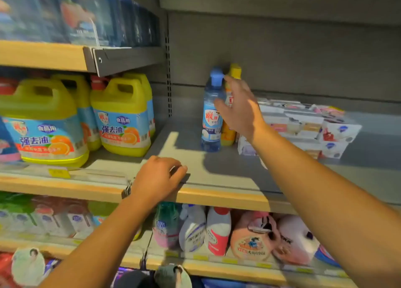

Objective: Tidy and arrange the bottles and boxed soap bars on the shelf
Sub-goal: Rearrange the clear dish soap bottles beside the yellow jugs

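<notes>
A tall blue bottle (211,114) with a blue cap stands upright on the grey middle shelf (195,157). Just behind it stands a yellow-orange bottle (233,75), mostly hidden. My right hand (240,107) is spread open in front of both bottles, its fingers loosely against or just off them; no grip shows. Right of the bottles, white boxed soap bars (303,125) lie in an uneven stack. My left hand (158,179) rests on the shelf's front edge with its fingers curled over the lip.
Large yellow detergent jugs (121,118) fill the left of the same shelf. Blue packs sit on the shelf above. Bottles and pink pouches (256,238) line the shelf below. Bare shelf floor lies in front of the bottles.
</notes>
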A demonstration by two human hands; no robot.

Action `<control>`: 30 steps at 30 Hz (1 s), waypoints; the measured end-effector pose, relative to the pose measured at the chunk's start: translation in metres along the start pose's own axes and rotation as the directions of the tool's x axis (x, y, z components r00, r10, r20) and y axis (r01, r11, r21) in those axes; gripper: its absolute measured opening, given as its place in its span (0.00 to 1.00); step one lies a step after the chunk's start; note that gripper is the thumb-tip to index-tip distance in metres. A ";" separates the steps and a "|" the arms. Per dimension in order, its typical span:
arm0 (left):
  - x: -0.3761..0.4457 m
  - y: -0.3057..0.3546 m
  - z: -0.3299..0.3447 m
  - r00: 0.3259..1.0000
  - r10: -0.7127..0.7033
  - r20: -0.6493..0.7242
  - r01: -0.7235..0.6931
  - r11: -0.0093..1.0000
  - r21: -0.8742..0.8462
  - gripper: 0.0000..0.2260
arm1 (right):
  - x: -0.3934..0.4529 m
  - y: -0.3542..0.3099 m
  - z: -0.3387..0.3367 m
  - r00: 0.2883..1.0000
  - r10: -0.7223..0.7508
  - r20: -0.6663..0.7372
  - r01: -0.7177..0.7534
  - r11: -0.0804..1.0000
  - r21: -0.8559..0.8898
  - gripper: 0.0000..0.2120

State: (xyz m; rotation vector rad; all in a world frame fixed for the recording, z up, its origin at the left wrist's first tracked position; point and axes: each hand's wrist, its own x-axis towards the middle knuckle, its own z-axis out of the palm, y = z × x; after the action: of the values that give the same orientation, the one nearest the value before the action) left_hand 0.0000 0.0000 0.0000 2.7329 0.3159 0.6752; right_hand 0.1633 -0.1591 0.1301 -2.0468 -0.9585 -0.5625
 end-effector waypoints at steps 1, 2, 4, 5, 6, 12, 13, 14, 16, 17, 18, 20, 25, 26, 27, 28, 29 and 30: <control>-0.002 -0.001 0.002 1.000 -0.008 -0.026 0.009 0.998 0.055 0.15 | 0.011 -0.001 0.003 0.999 -0.037 -0.028 0.035 0.998 -0.054 0.30; -0.003 0.000 0.003 0.998 -0.017 -0.055 0.024 0.991 0.129 0.18 | 0.021 -0.003 0.005 0.998 -0.047 -0.032 0.043 0.991 -0.127 0.30; -0.007 0.001 0.009 0.998 -0.004 -0.067 0.015 0.986 0.168 0.22 | 0.041 -0.008 0.011 1.000 -0.021 -0.024 0.013 0.961 -0.276 0.29; -0.006 0.000 0.010 0.997 0.003 -0.073 0.009 0.985 0.170 0.23 | 0.048 -0.008 0.014 1.000 -0.002 -0.009 -0.002 0.944 -0.331 0.29; -0.004 -0.001 0.010 0.996 0.005 -0.084 0.009 0.985 0.170 0.23 | 0.051 -0.008 0.018 1.000 0.013 0.009 -0.009 0.930 -0.367 0.28; -0.003 -0.004 0.015 0.991 -0.034 -0.130 0.054 0.986 0.158 0.22 | 0.034 -0.013 0.020 0.994 -0.043 -0.104 0.028 0.990 -0.137 0.17; -0.002 -0.004 0.014 0.991 -0.049 -0.121 0.067 0.985 0.157 0.23 | 0.027 -0.017 0.017 0.993 -0.043 -0.109 0.037 0.998 -0.053 0.16; -0.002 -0.003 0.013 0.992 -0.066 -0.108 0.082 0.985 0.149 0.23 | 0.020 -0.022 0.014 0.992 -0.056 -0.109 0.055 0.998 -0.011 0.15; -0.002 -0.002 0.010 0.990 -0.123 -0.065 0.129 0.987 0.095 0.24 | 0.007 -0.030 0.008 0.990 -0.086 -0.113 0.091 0.995 0.034 0.14; -0.001 -0.001 0.007 0.988 -0.147 -0.036 0.149 0.988 0.042 0.24 | 0.002 -0.034 0.005 0.988 -0.093 -0.127 0.102 0.993 0.066 0.14; -0.001 0.002 0.003 0.986 -0.165 0.000 0.165 0.986 -0.038 0.25 | -0.003 -0.039 0.001 0.985 -0.088 -0.149 0.105 0.989 0.105 0.13; -0.001 0.009 -0.008 0.987 -0.160 0.029 0.162 0.957 -0.241 0.31 | -0.009 -0.050 -0.007 0.975 -0.042 -0.216 0.087 0.975 0.203 0.13; -0.026 0.049 -0.033 0.997 -0.048 -0.060 -0.003 0.757 -0.653 0.26 | -0.026 -0.083 -0.033 0.963 0.195 -0.186 -0.064 0.836 0.545 0.12; -0.035 0.056 -0.036 0.996 -0.062 -0.064 -0.002 0.704 -0.710 0.23 | -0.032 -0.087 -0.036 0.958 0.235 -0.163 -0.099 0.806 0.584 0.13; -0.044 0.062 -0.039 0.995 -0.081 -0.059 0.009 0.654 -0.756 0.21 | -0.038 -0.090 -0.039 0.951 0.275 -0.139 -0.142 0.791 0.596 0.13; -0.054 0.066 -0.040 0.994 -0.097 -0.042 0.026 0.608 -0.794 0.19 | -0.044 -0.092 -0.041 0.945 0.310 -0.103 -0.191 0.779 0.597 0.14; -0.063 0.069 -0.042 0.994 -0.106 -0.010 0.052 0.565 -0.824 0.17 | -0.051 -0.093 -0.042 0.941 0.334 -0.055 -0.240 0.772 0.588 0.14; -0.072 0.072 -0.044 0.994 -0.103 0.040 0.087 0.509 -0.856 0.15 | -0.057 -0.093 -0.043 0.934 0.356 -0.001 -0.289 0.761 0.581 0.14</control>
State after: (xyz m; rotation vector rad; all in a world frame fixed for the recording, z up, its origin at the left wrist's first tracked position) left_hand -0.0733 -0.0762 0.0322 1.7154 0.0763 0.5949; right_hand 0.0524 -0.1817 0.1616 -1.5545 -0.5848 -0.1605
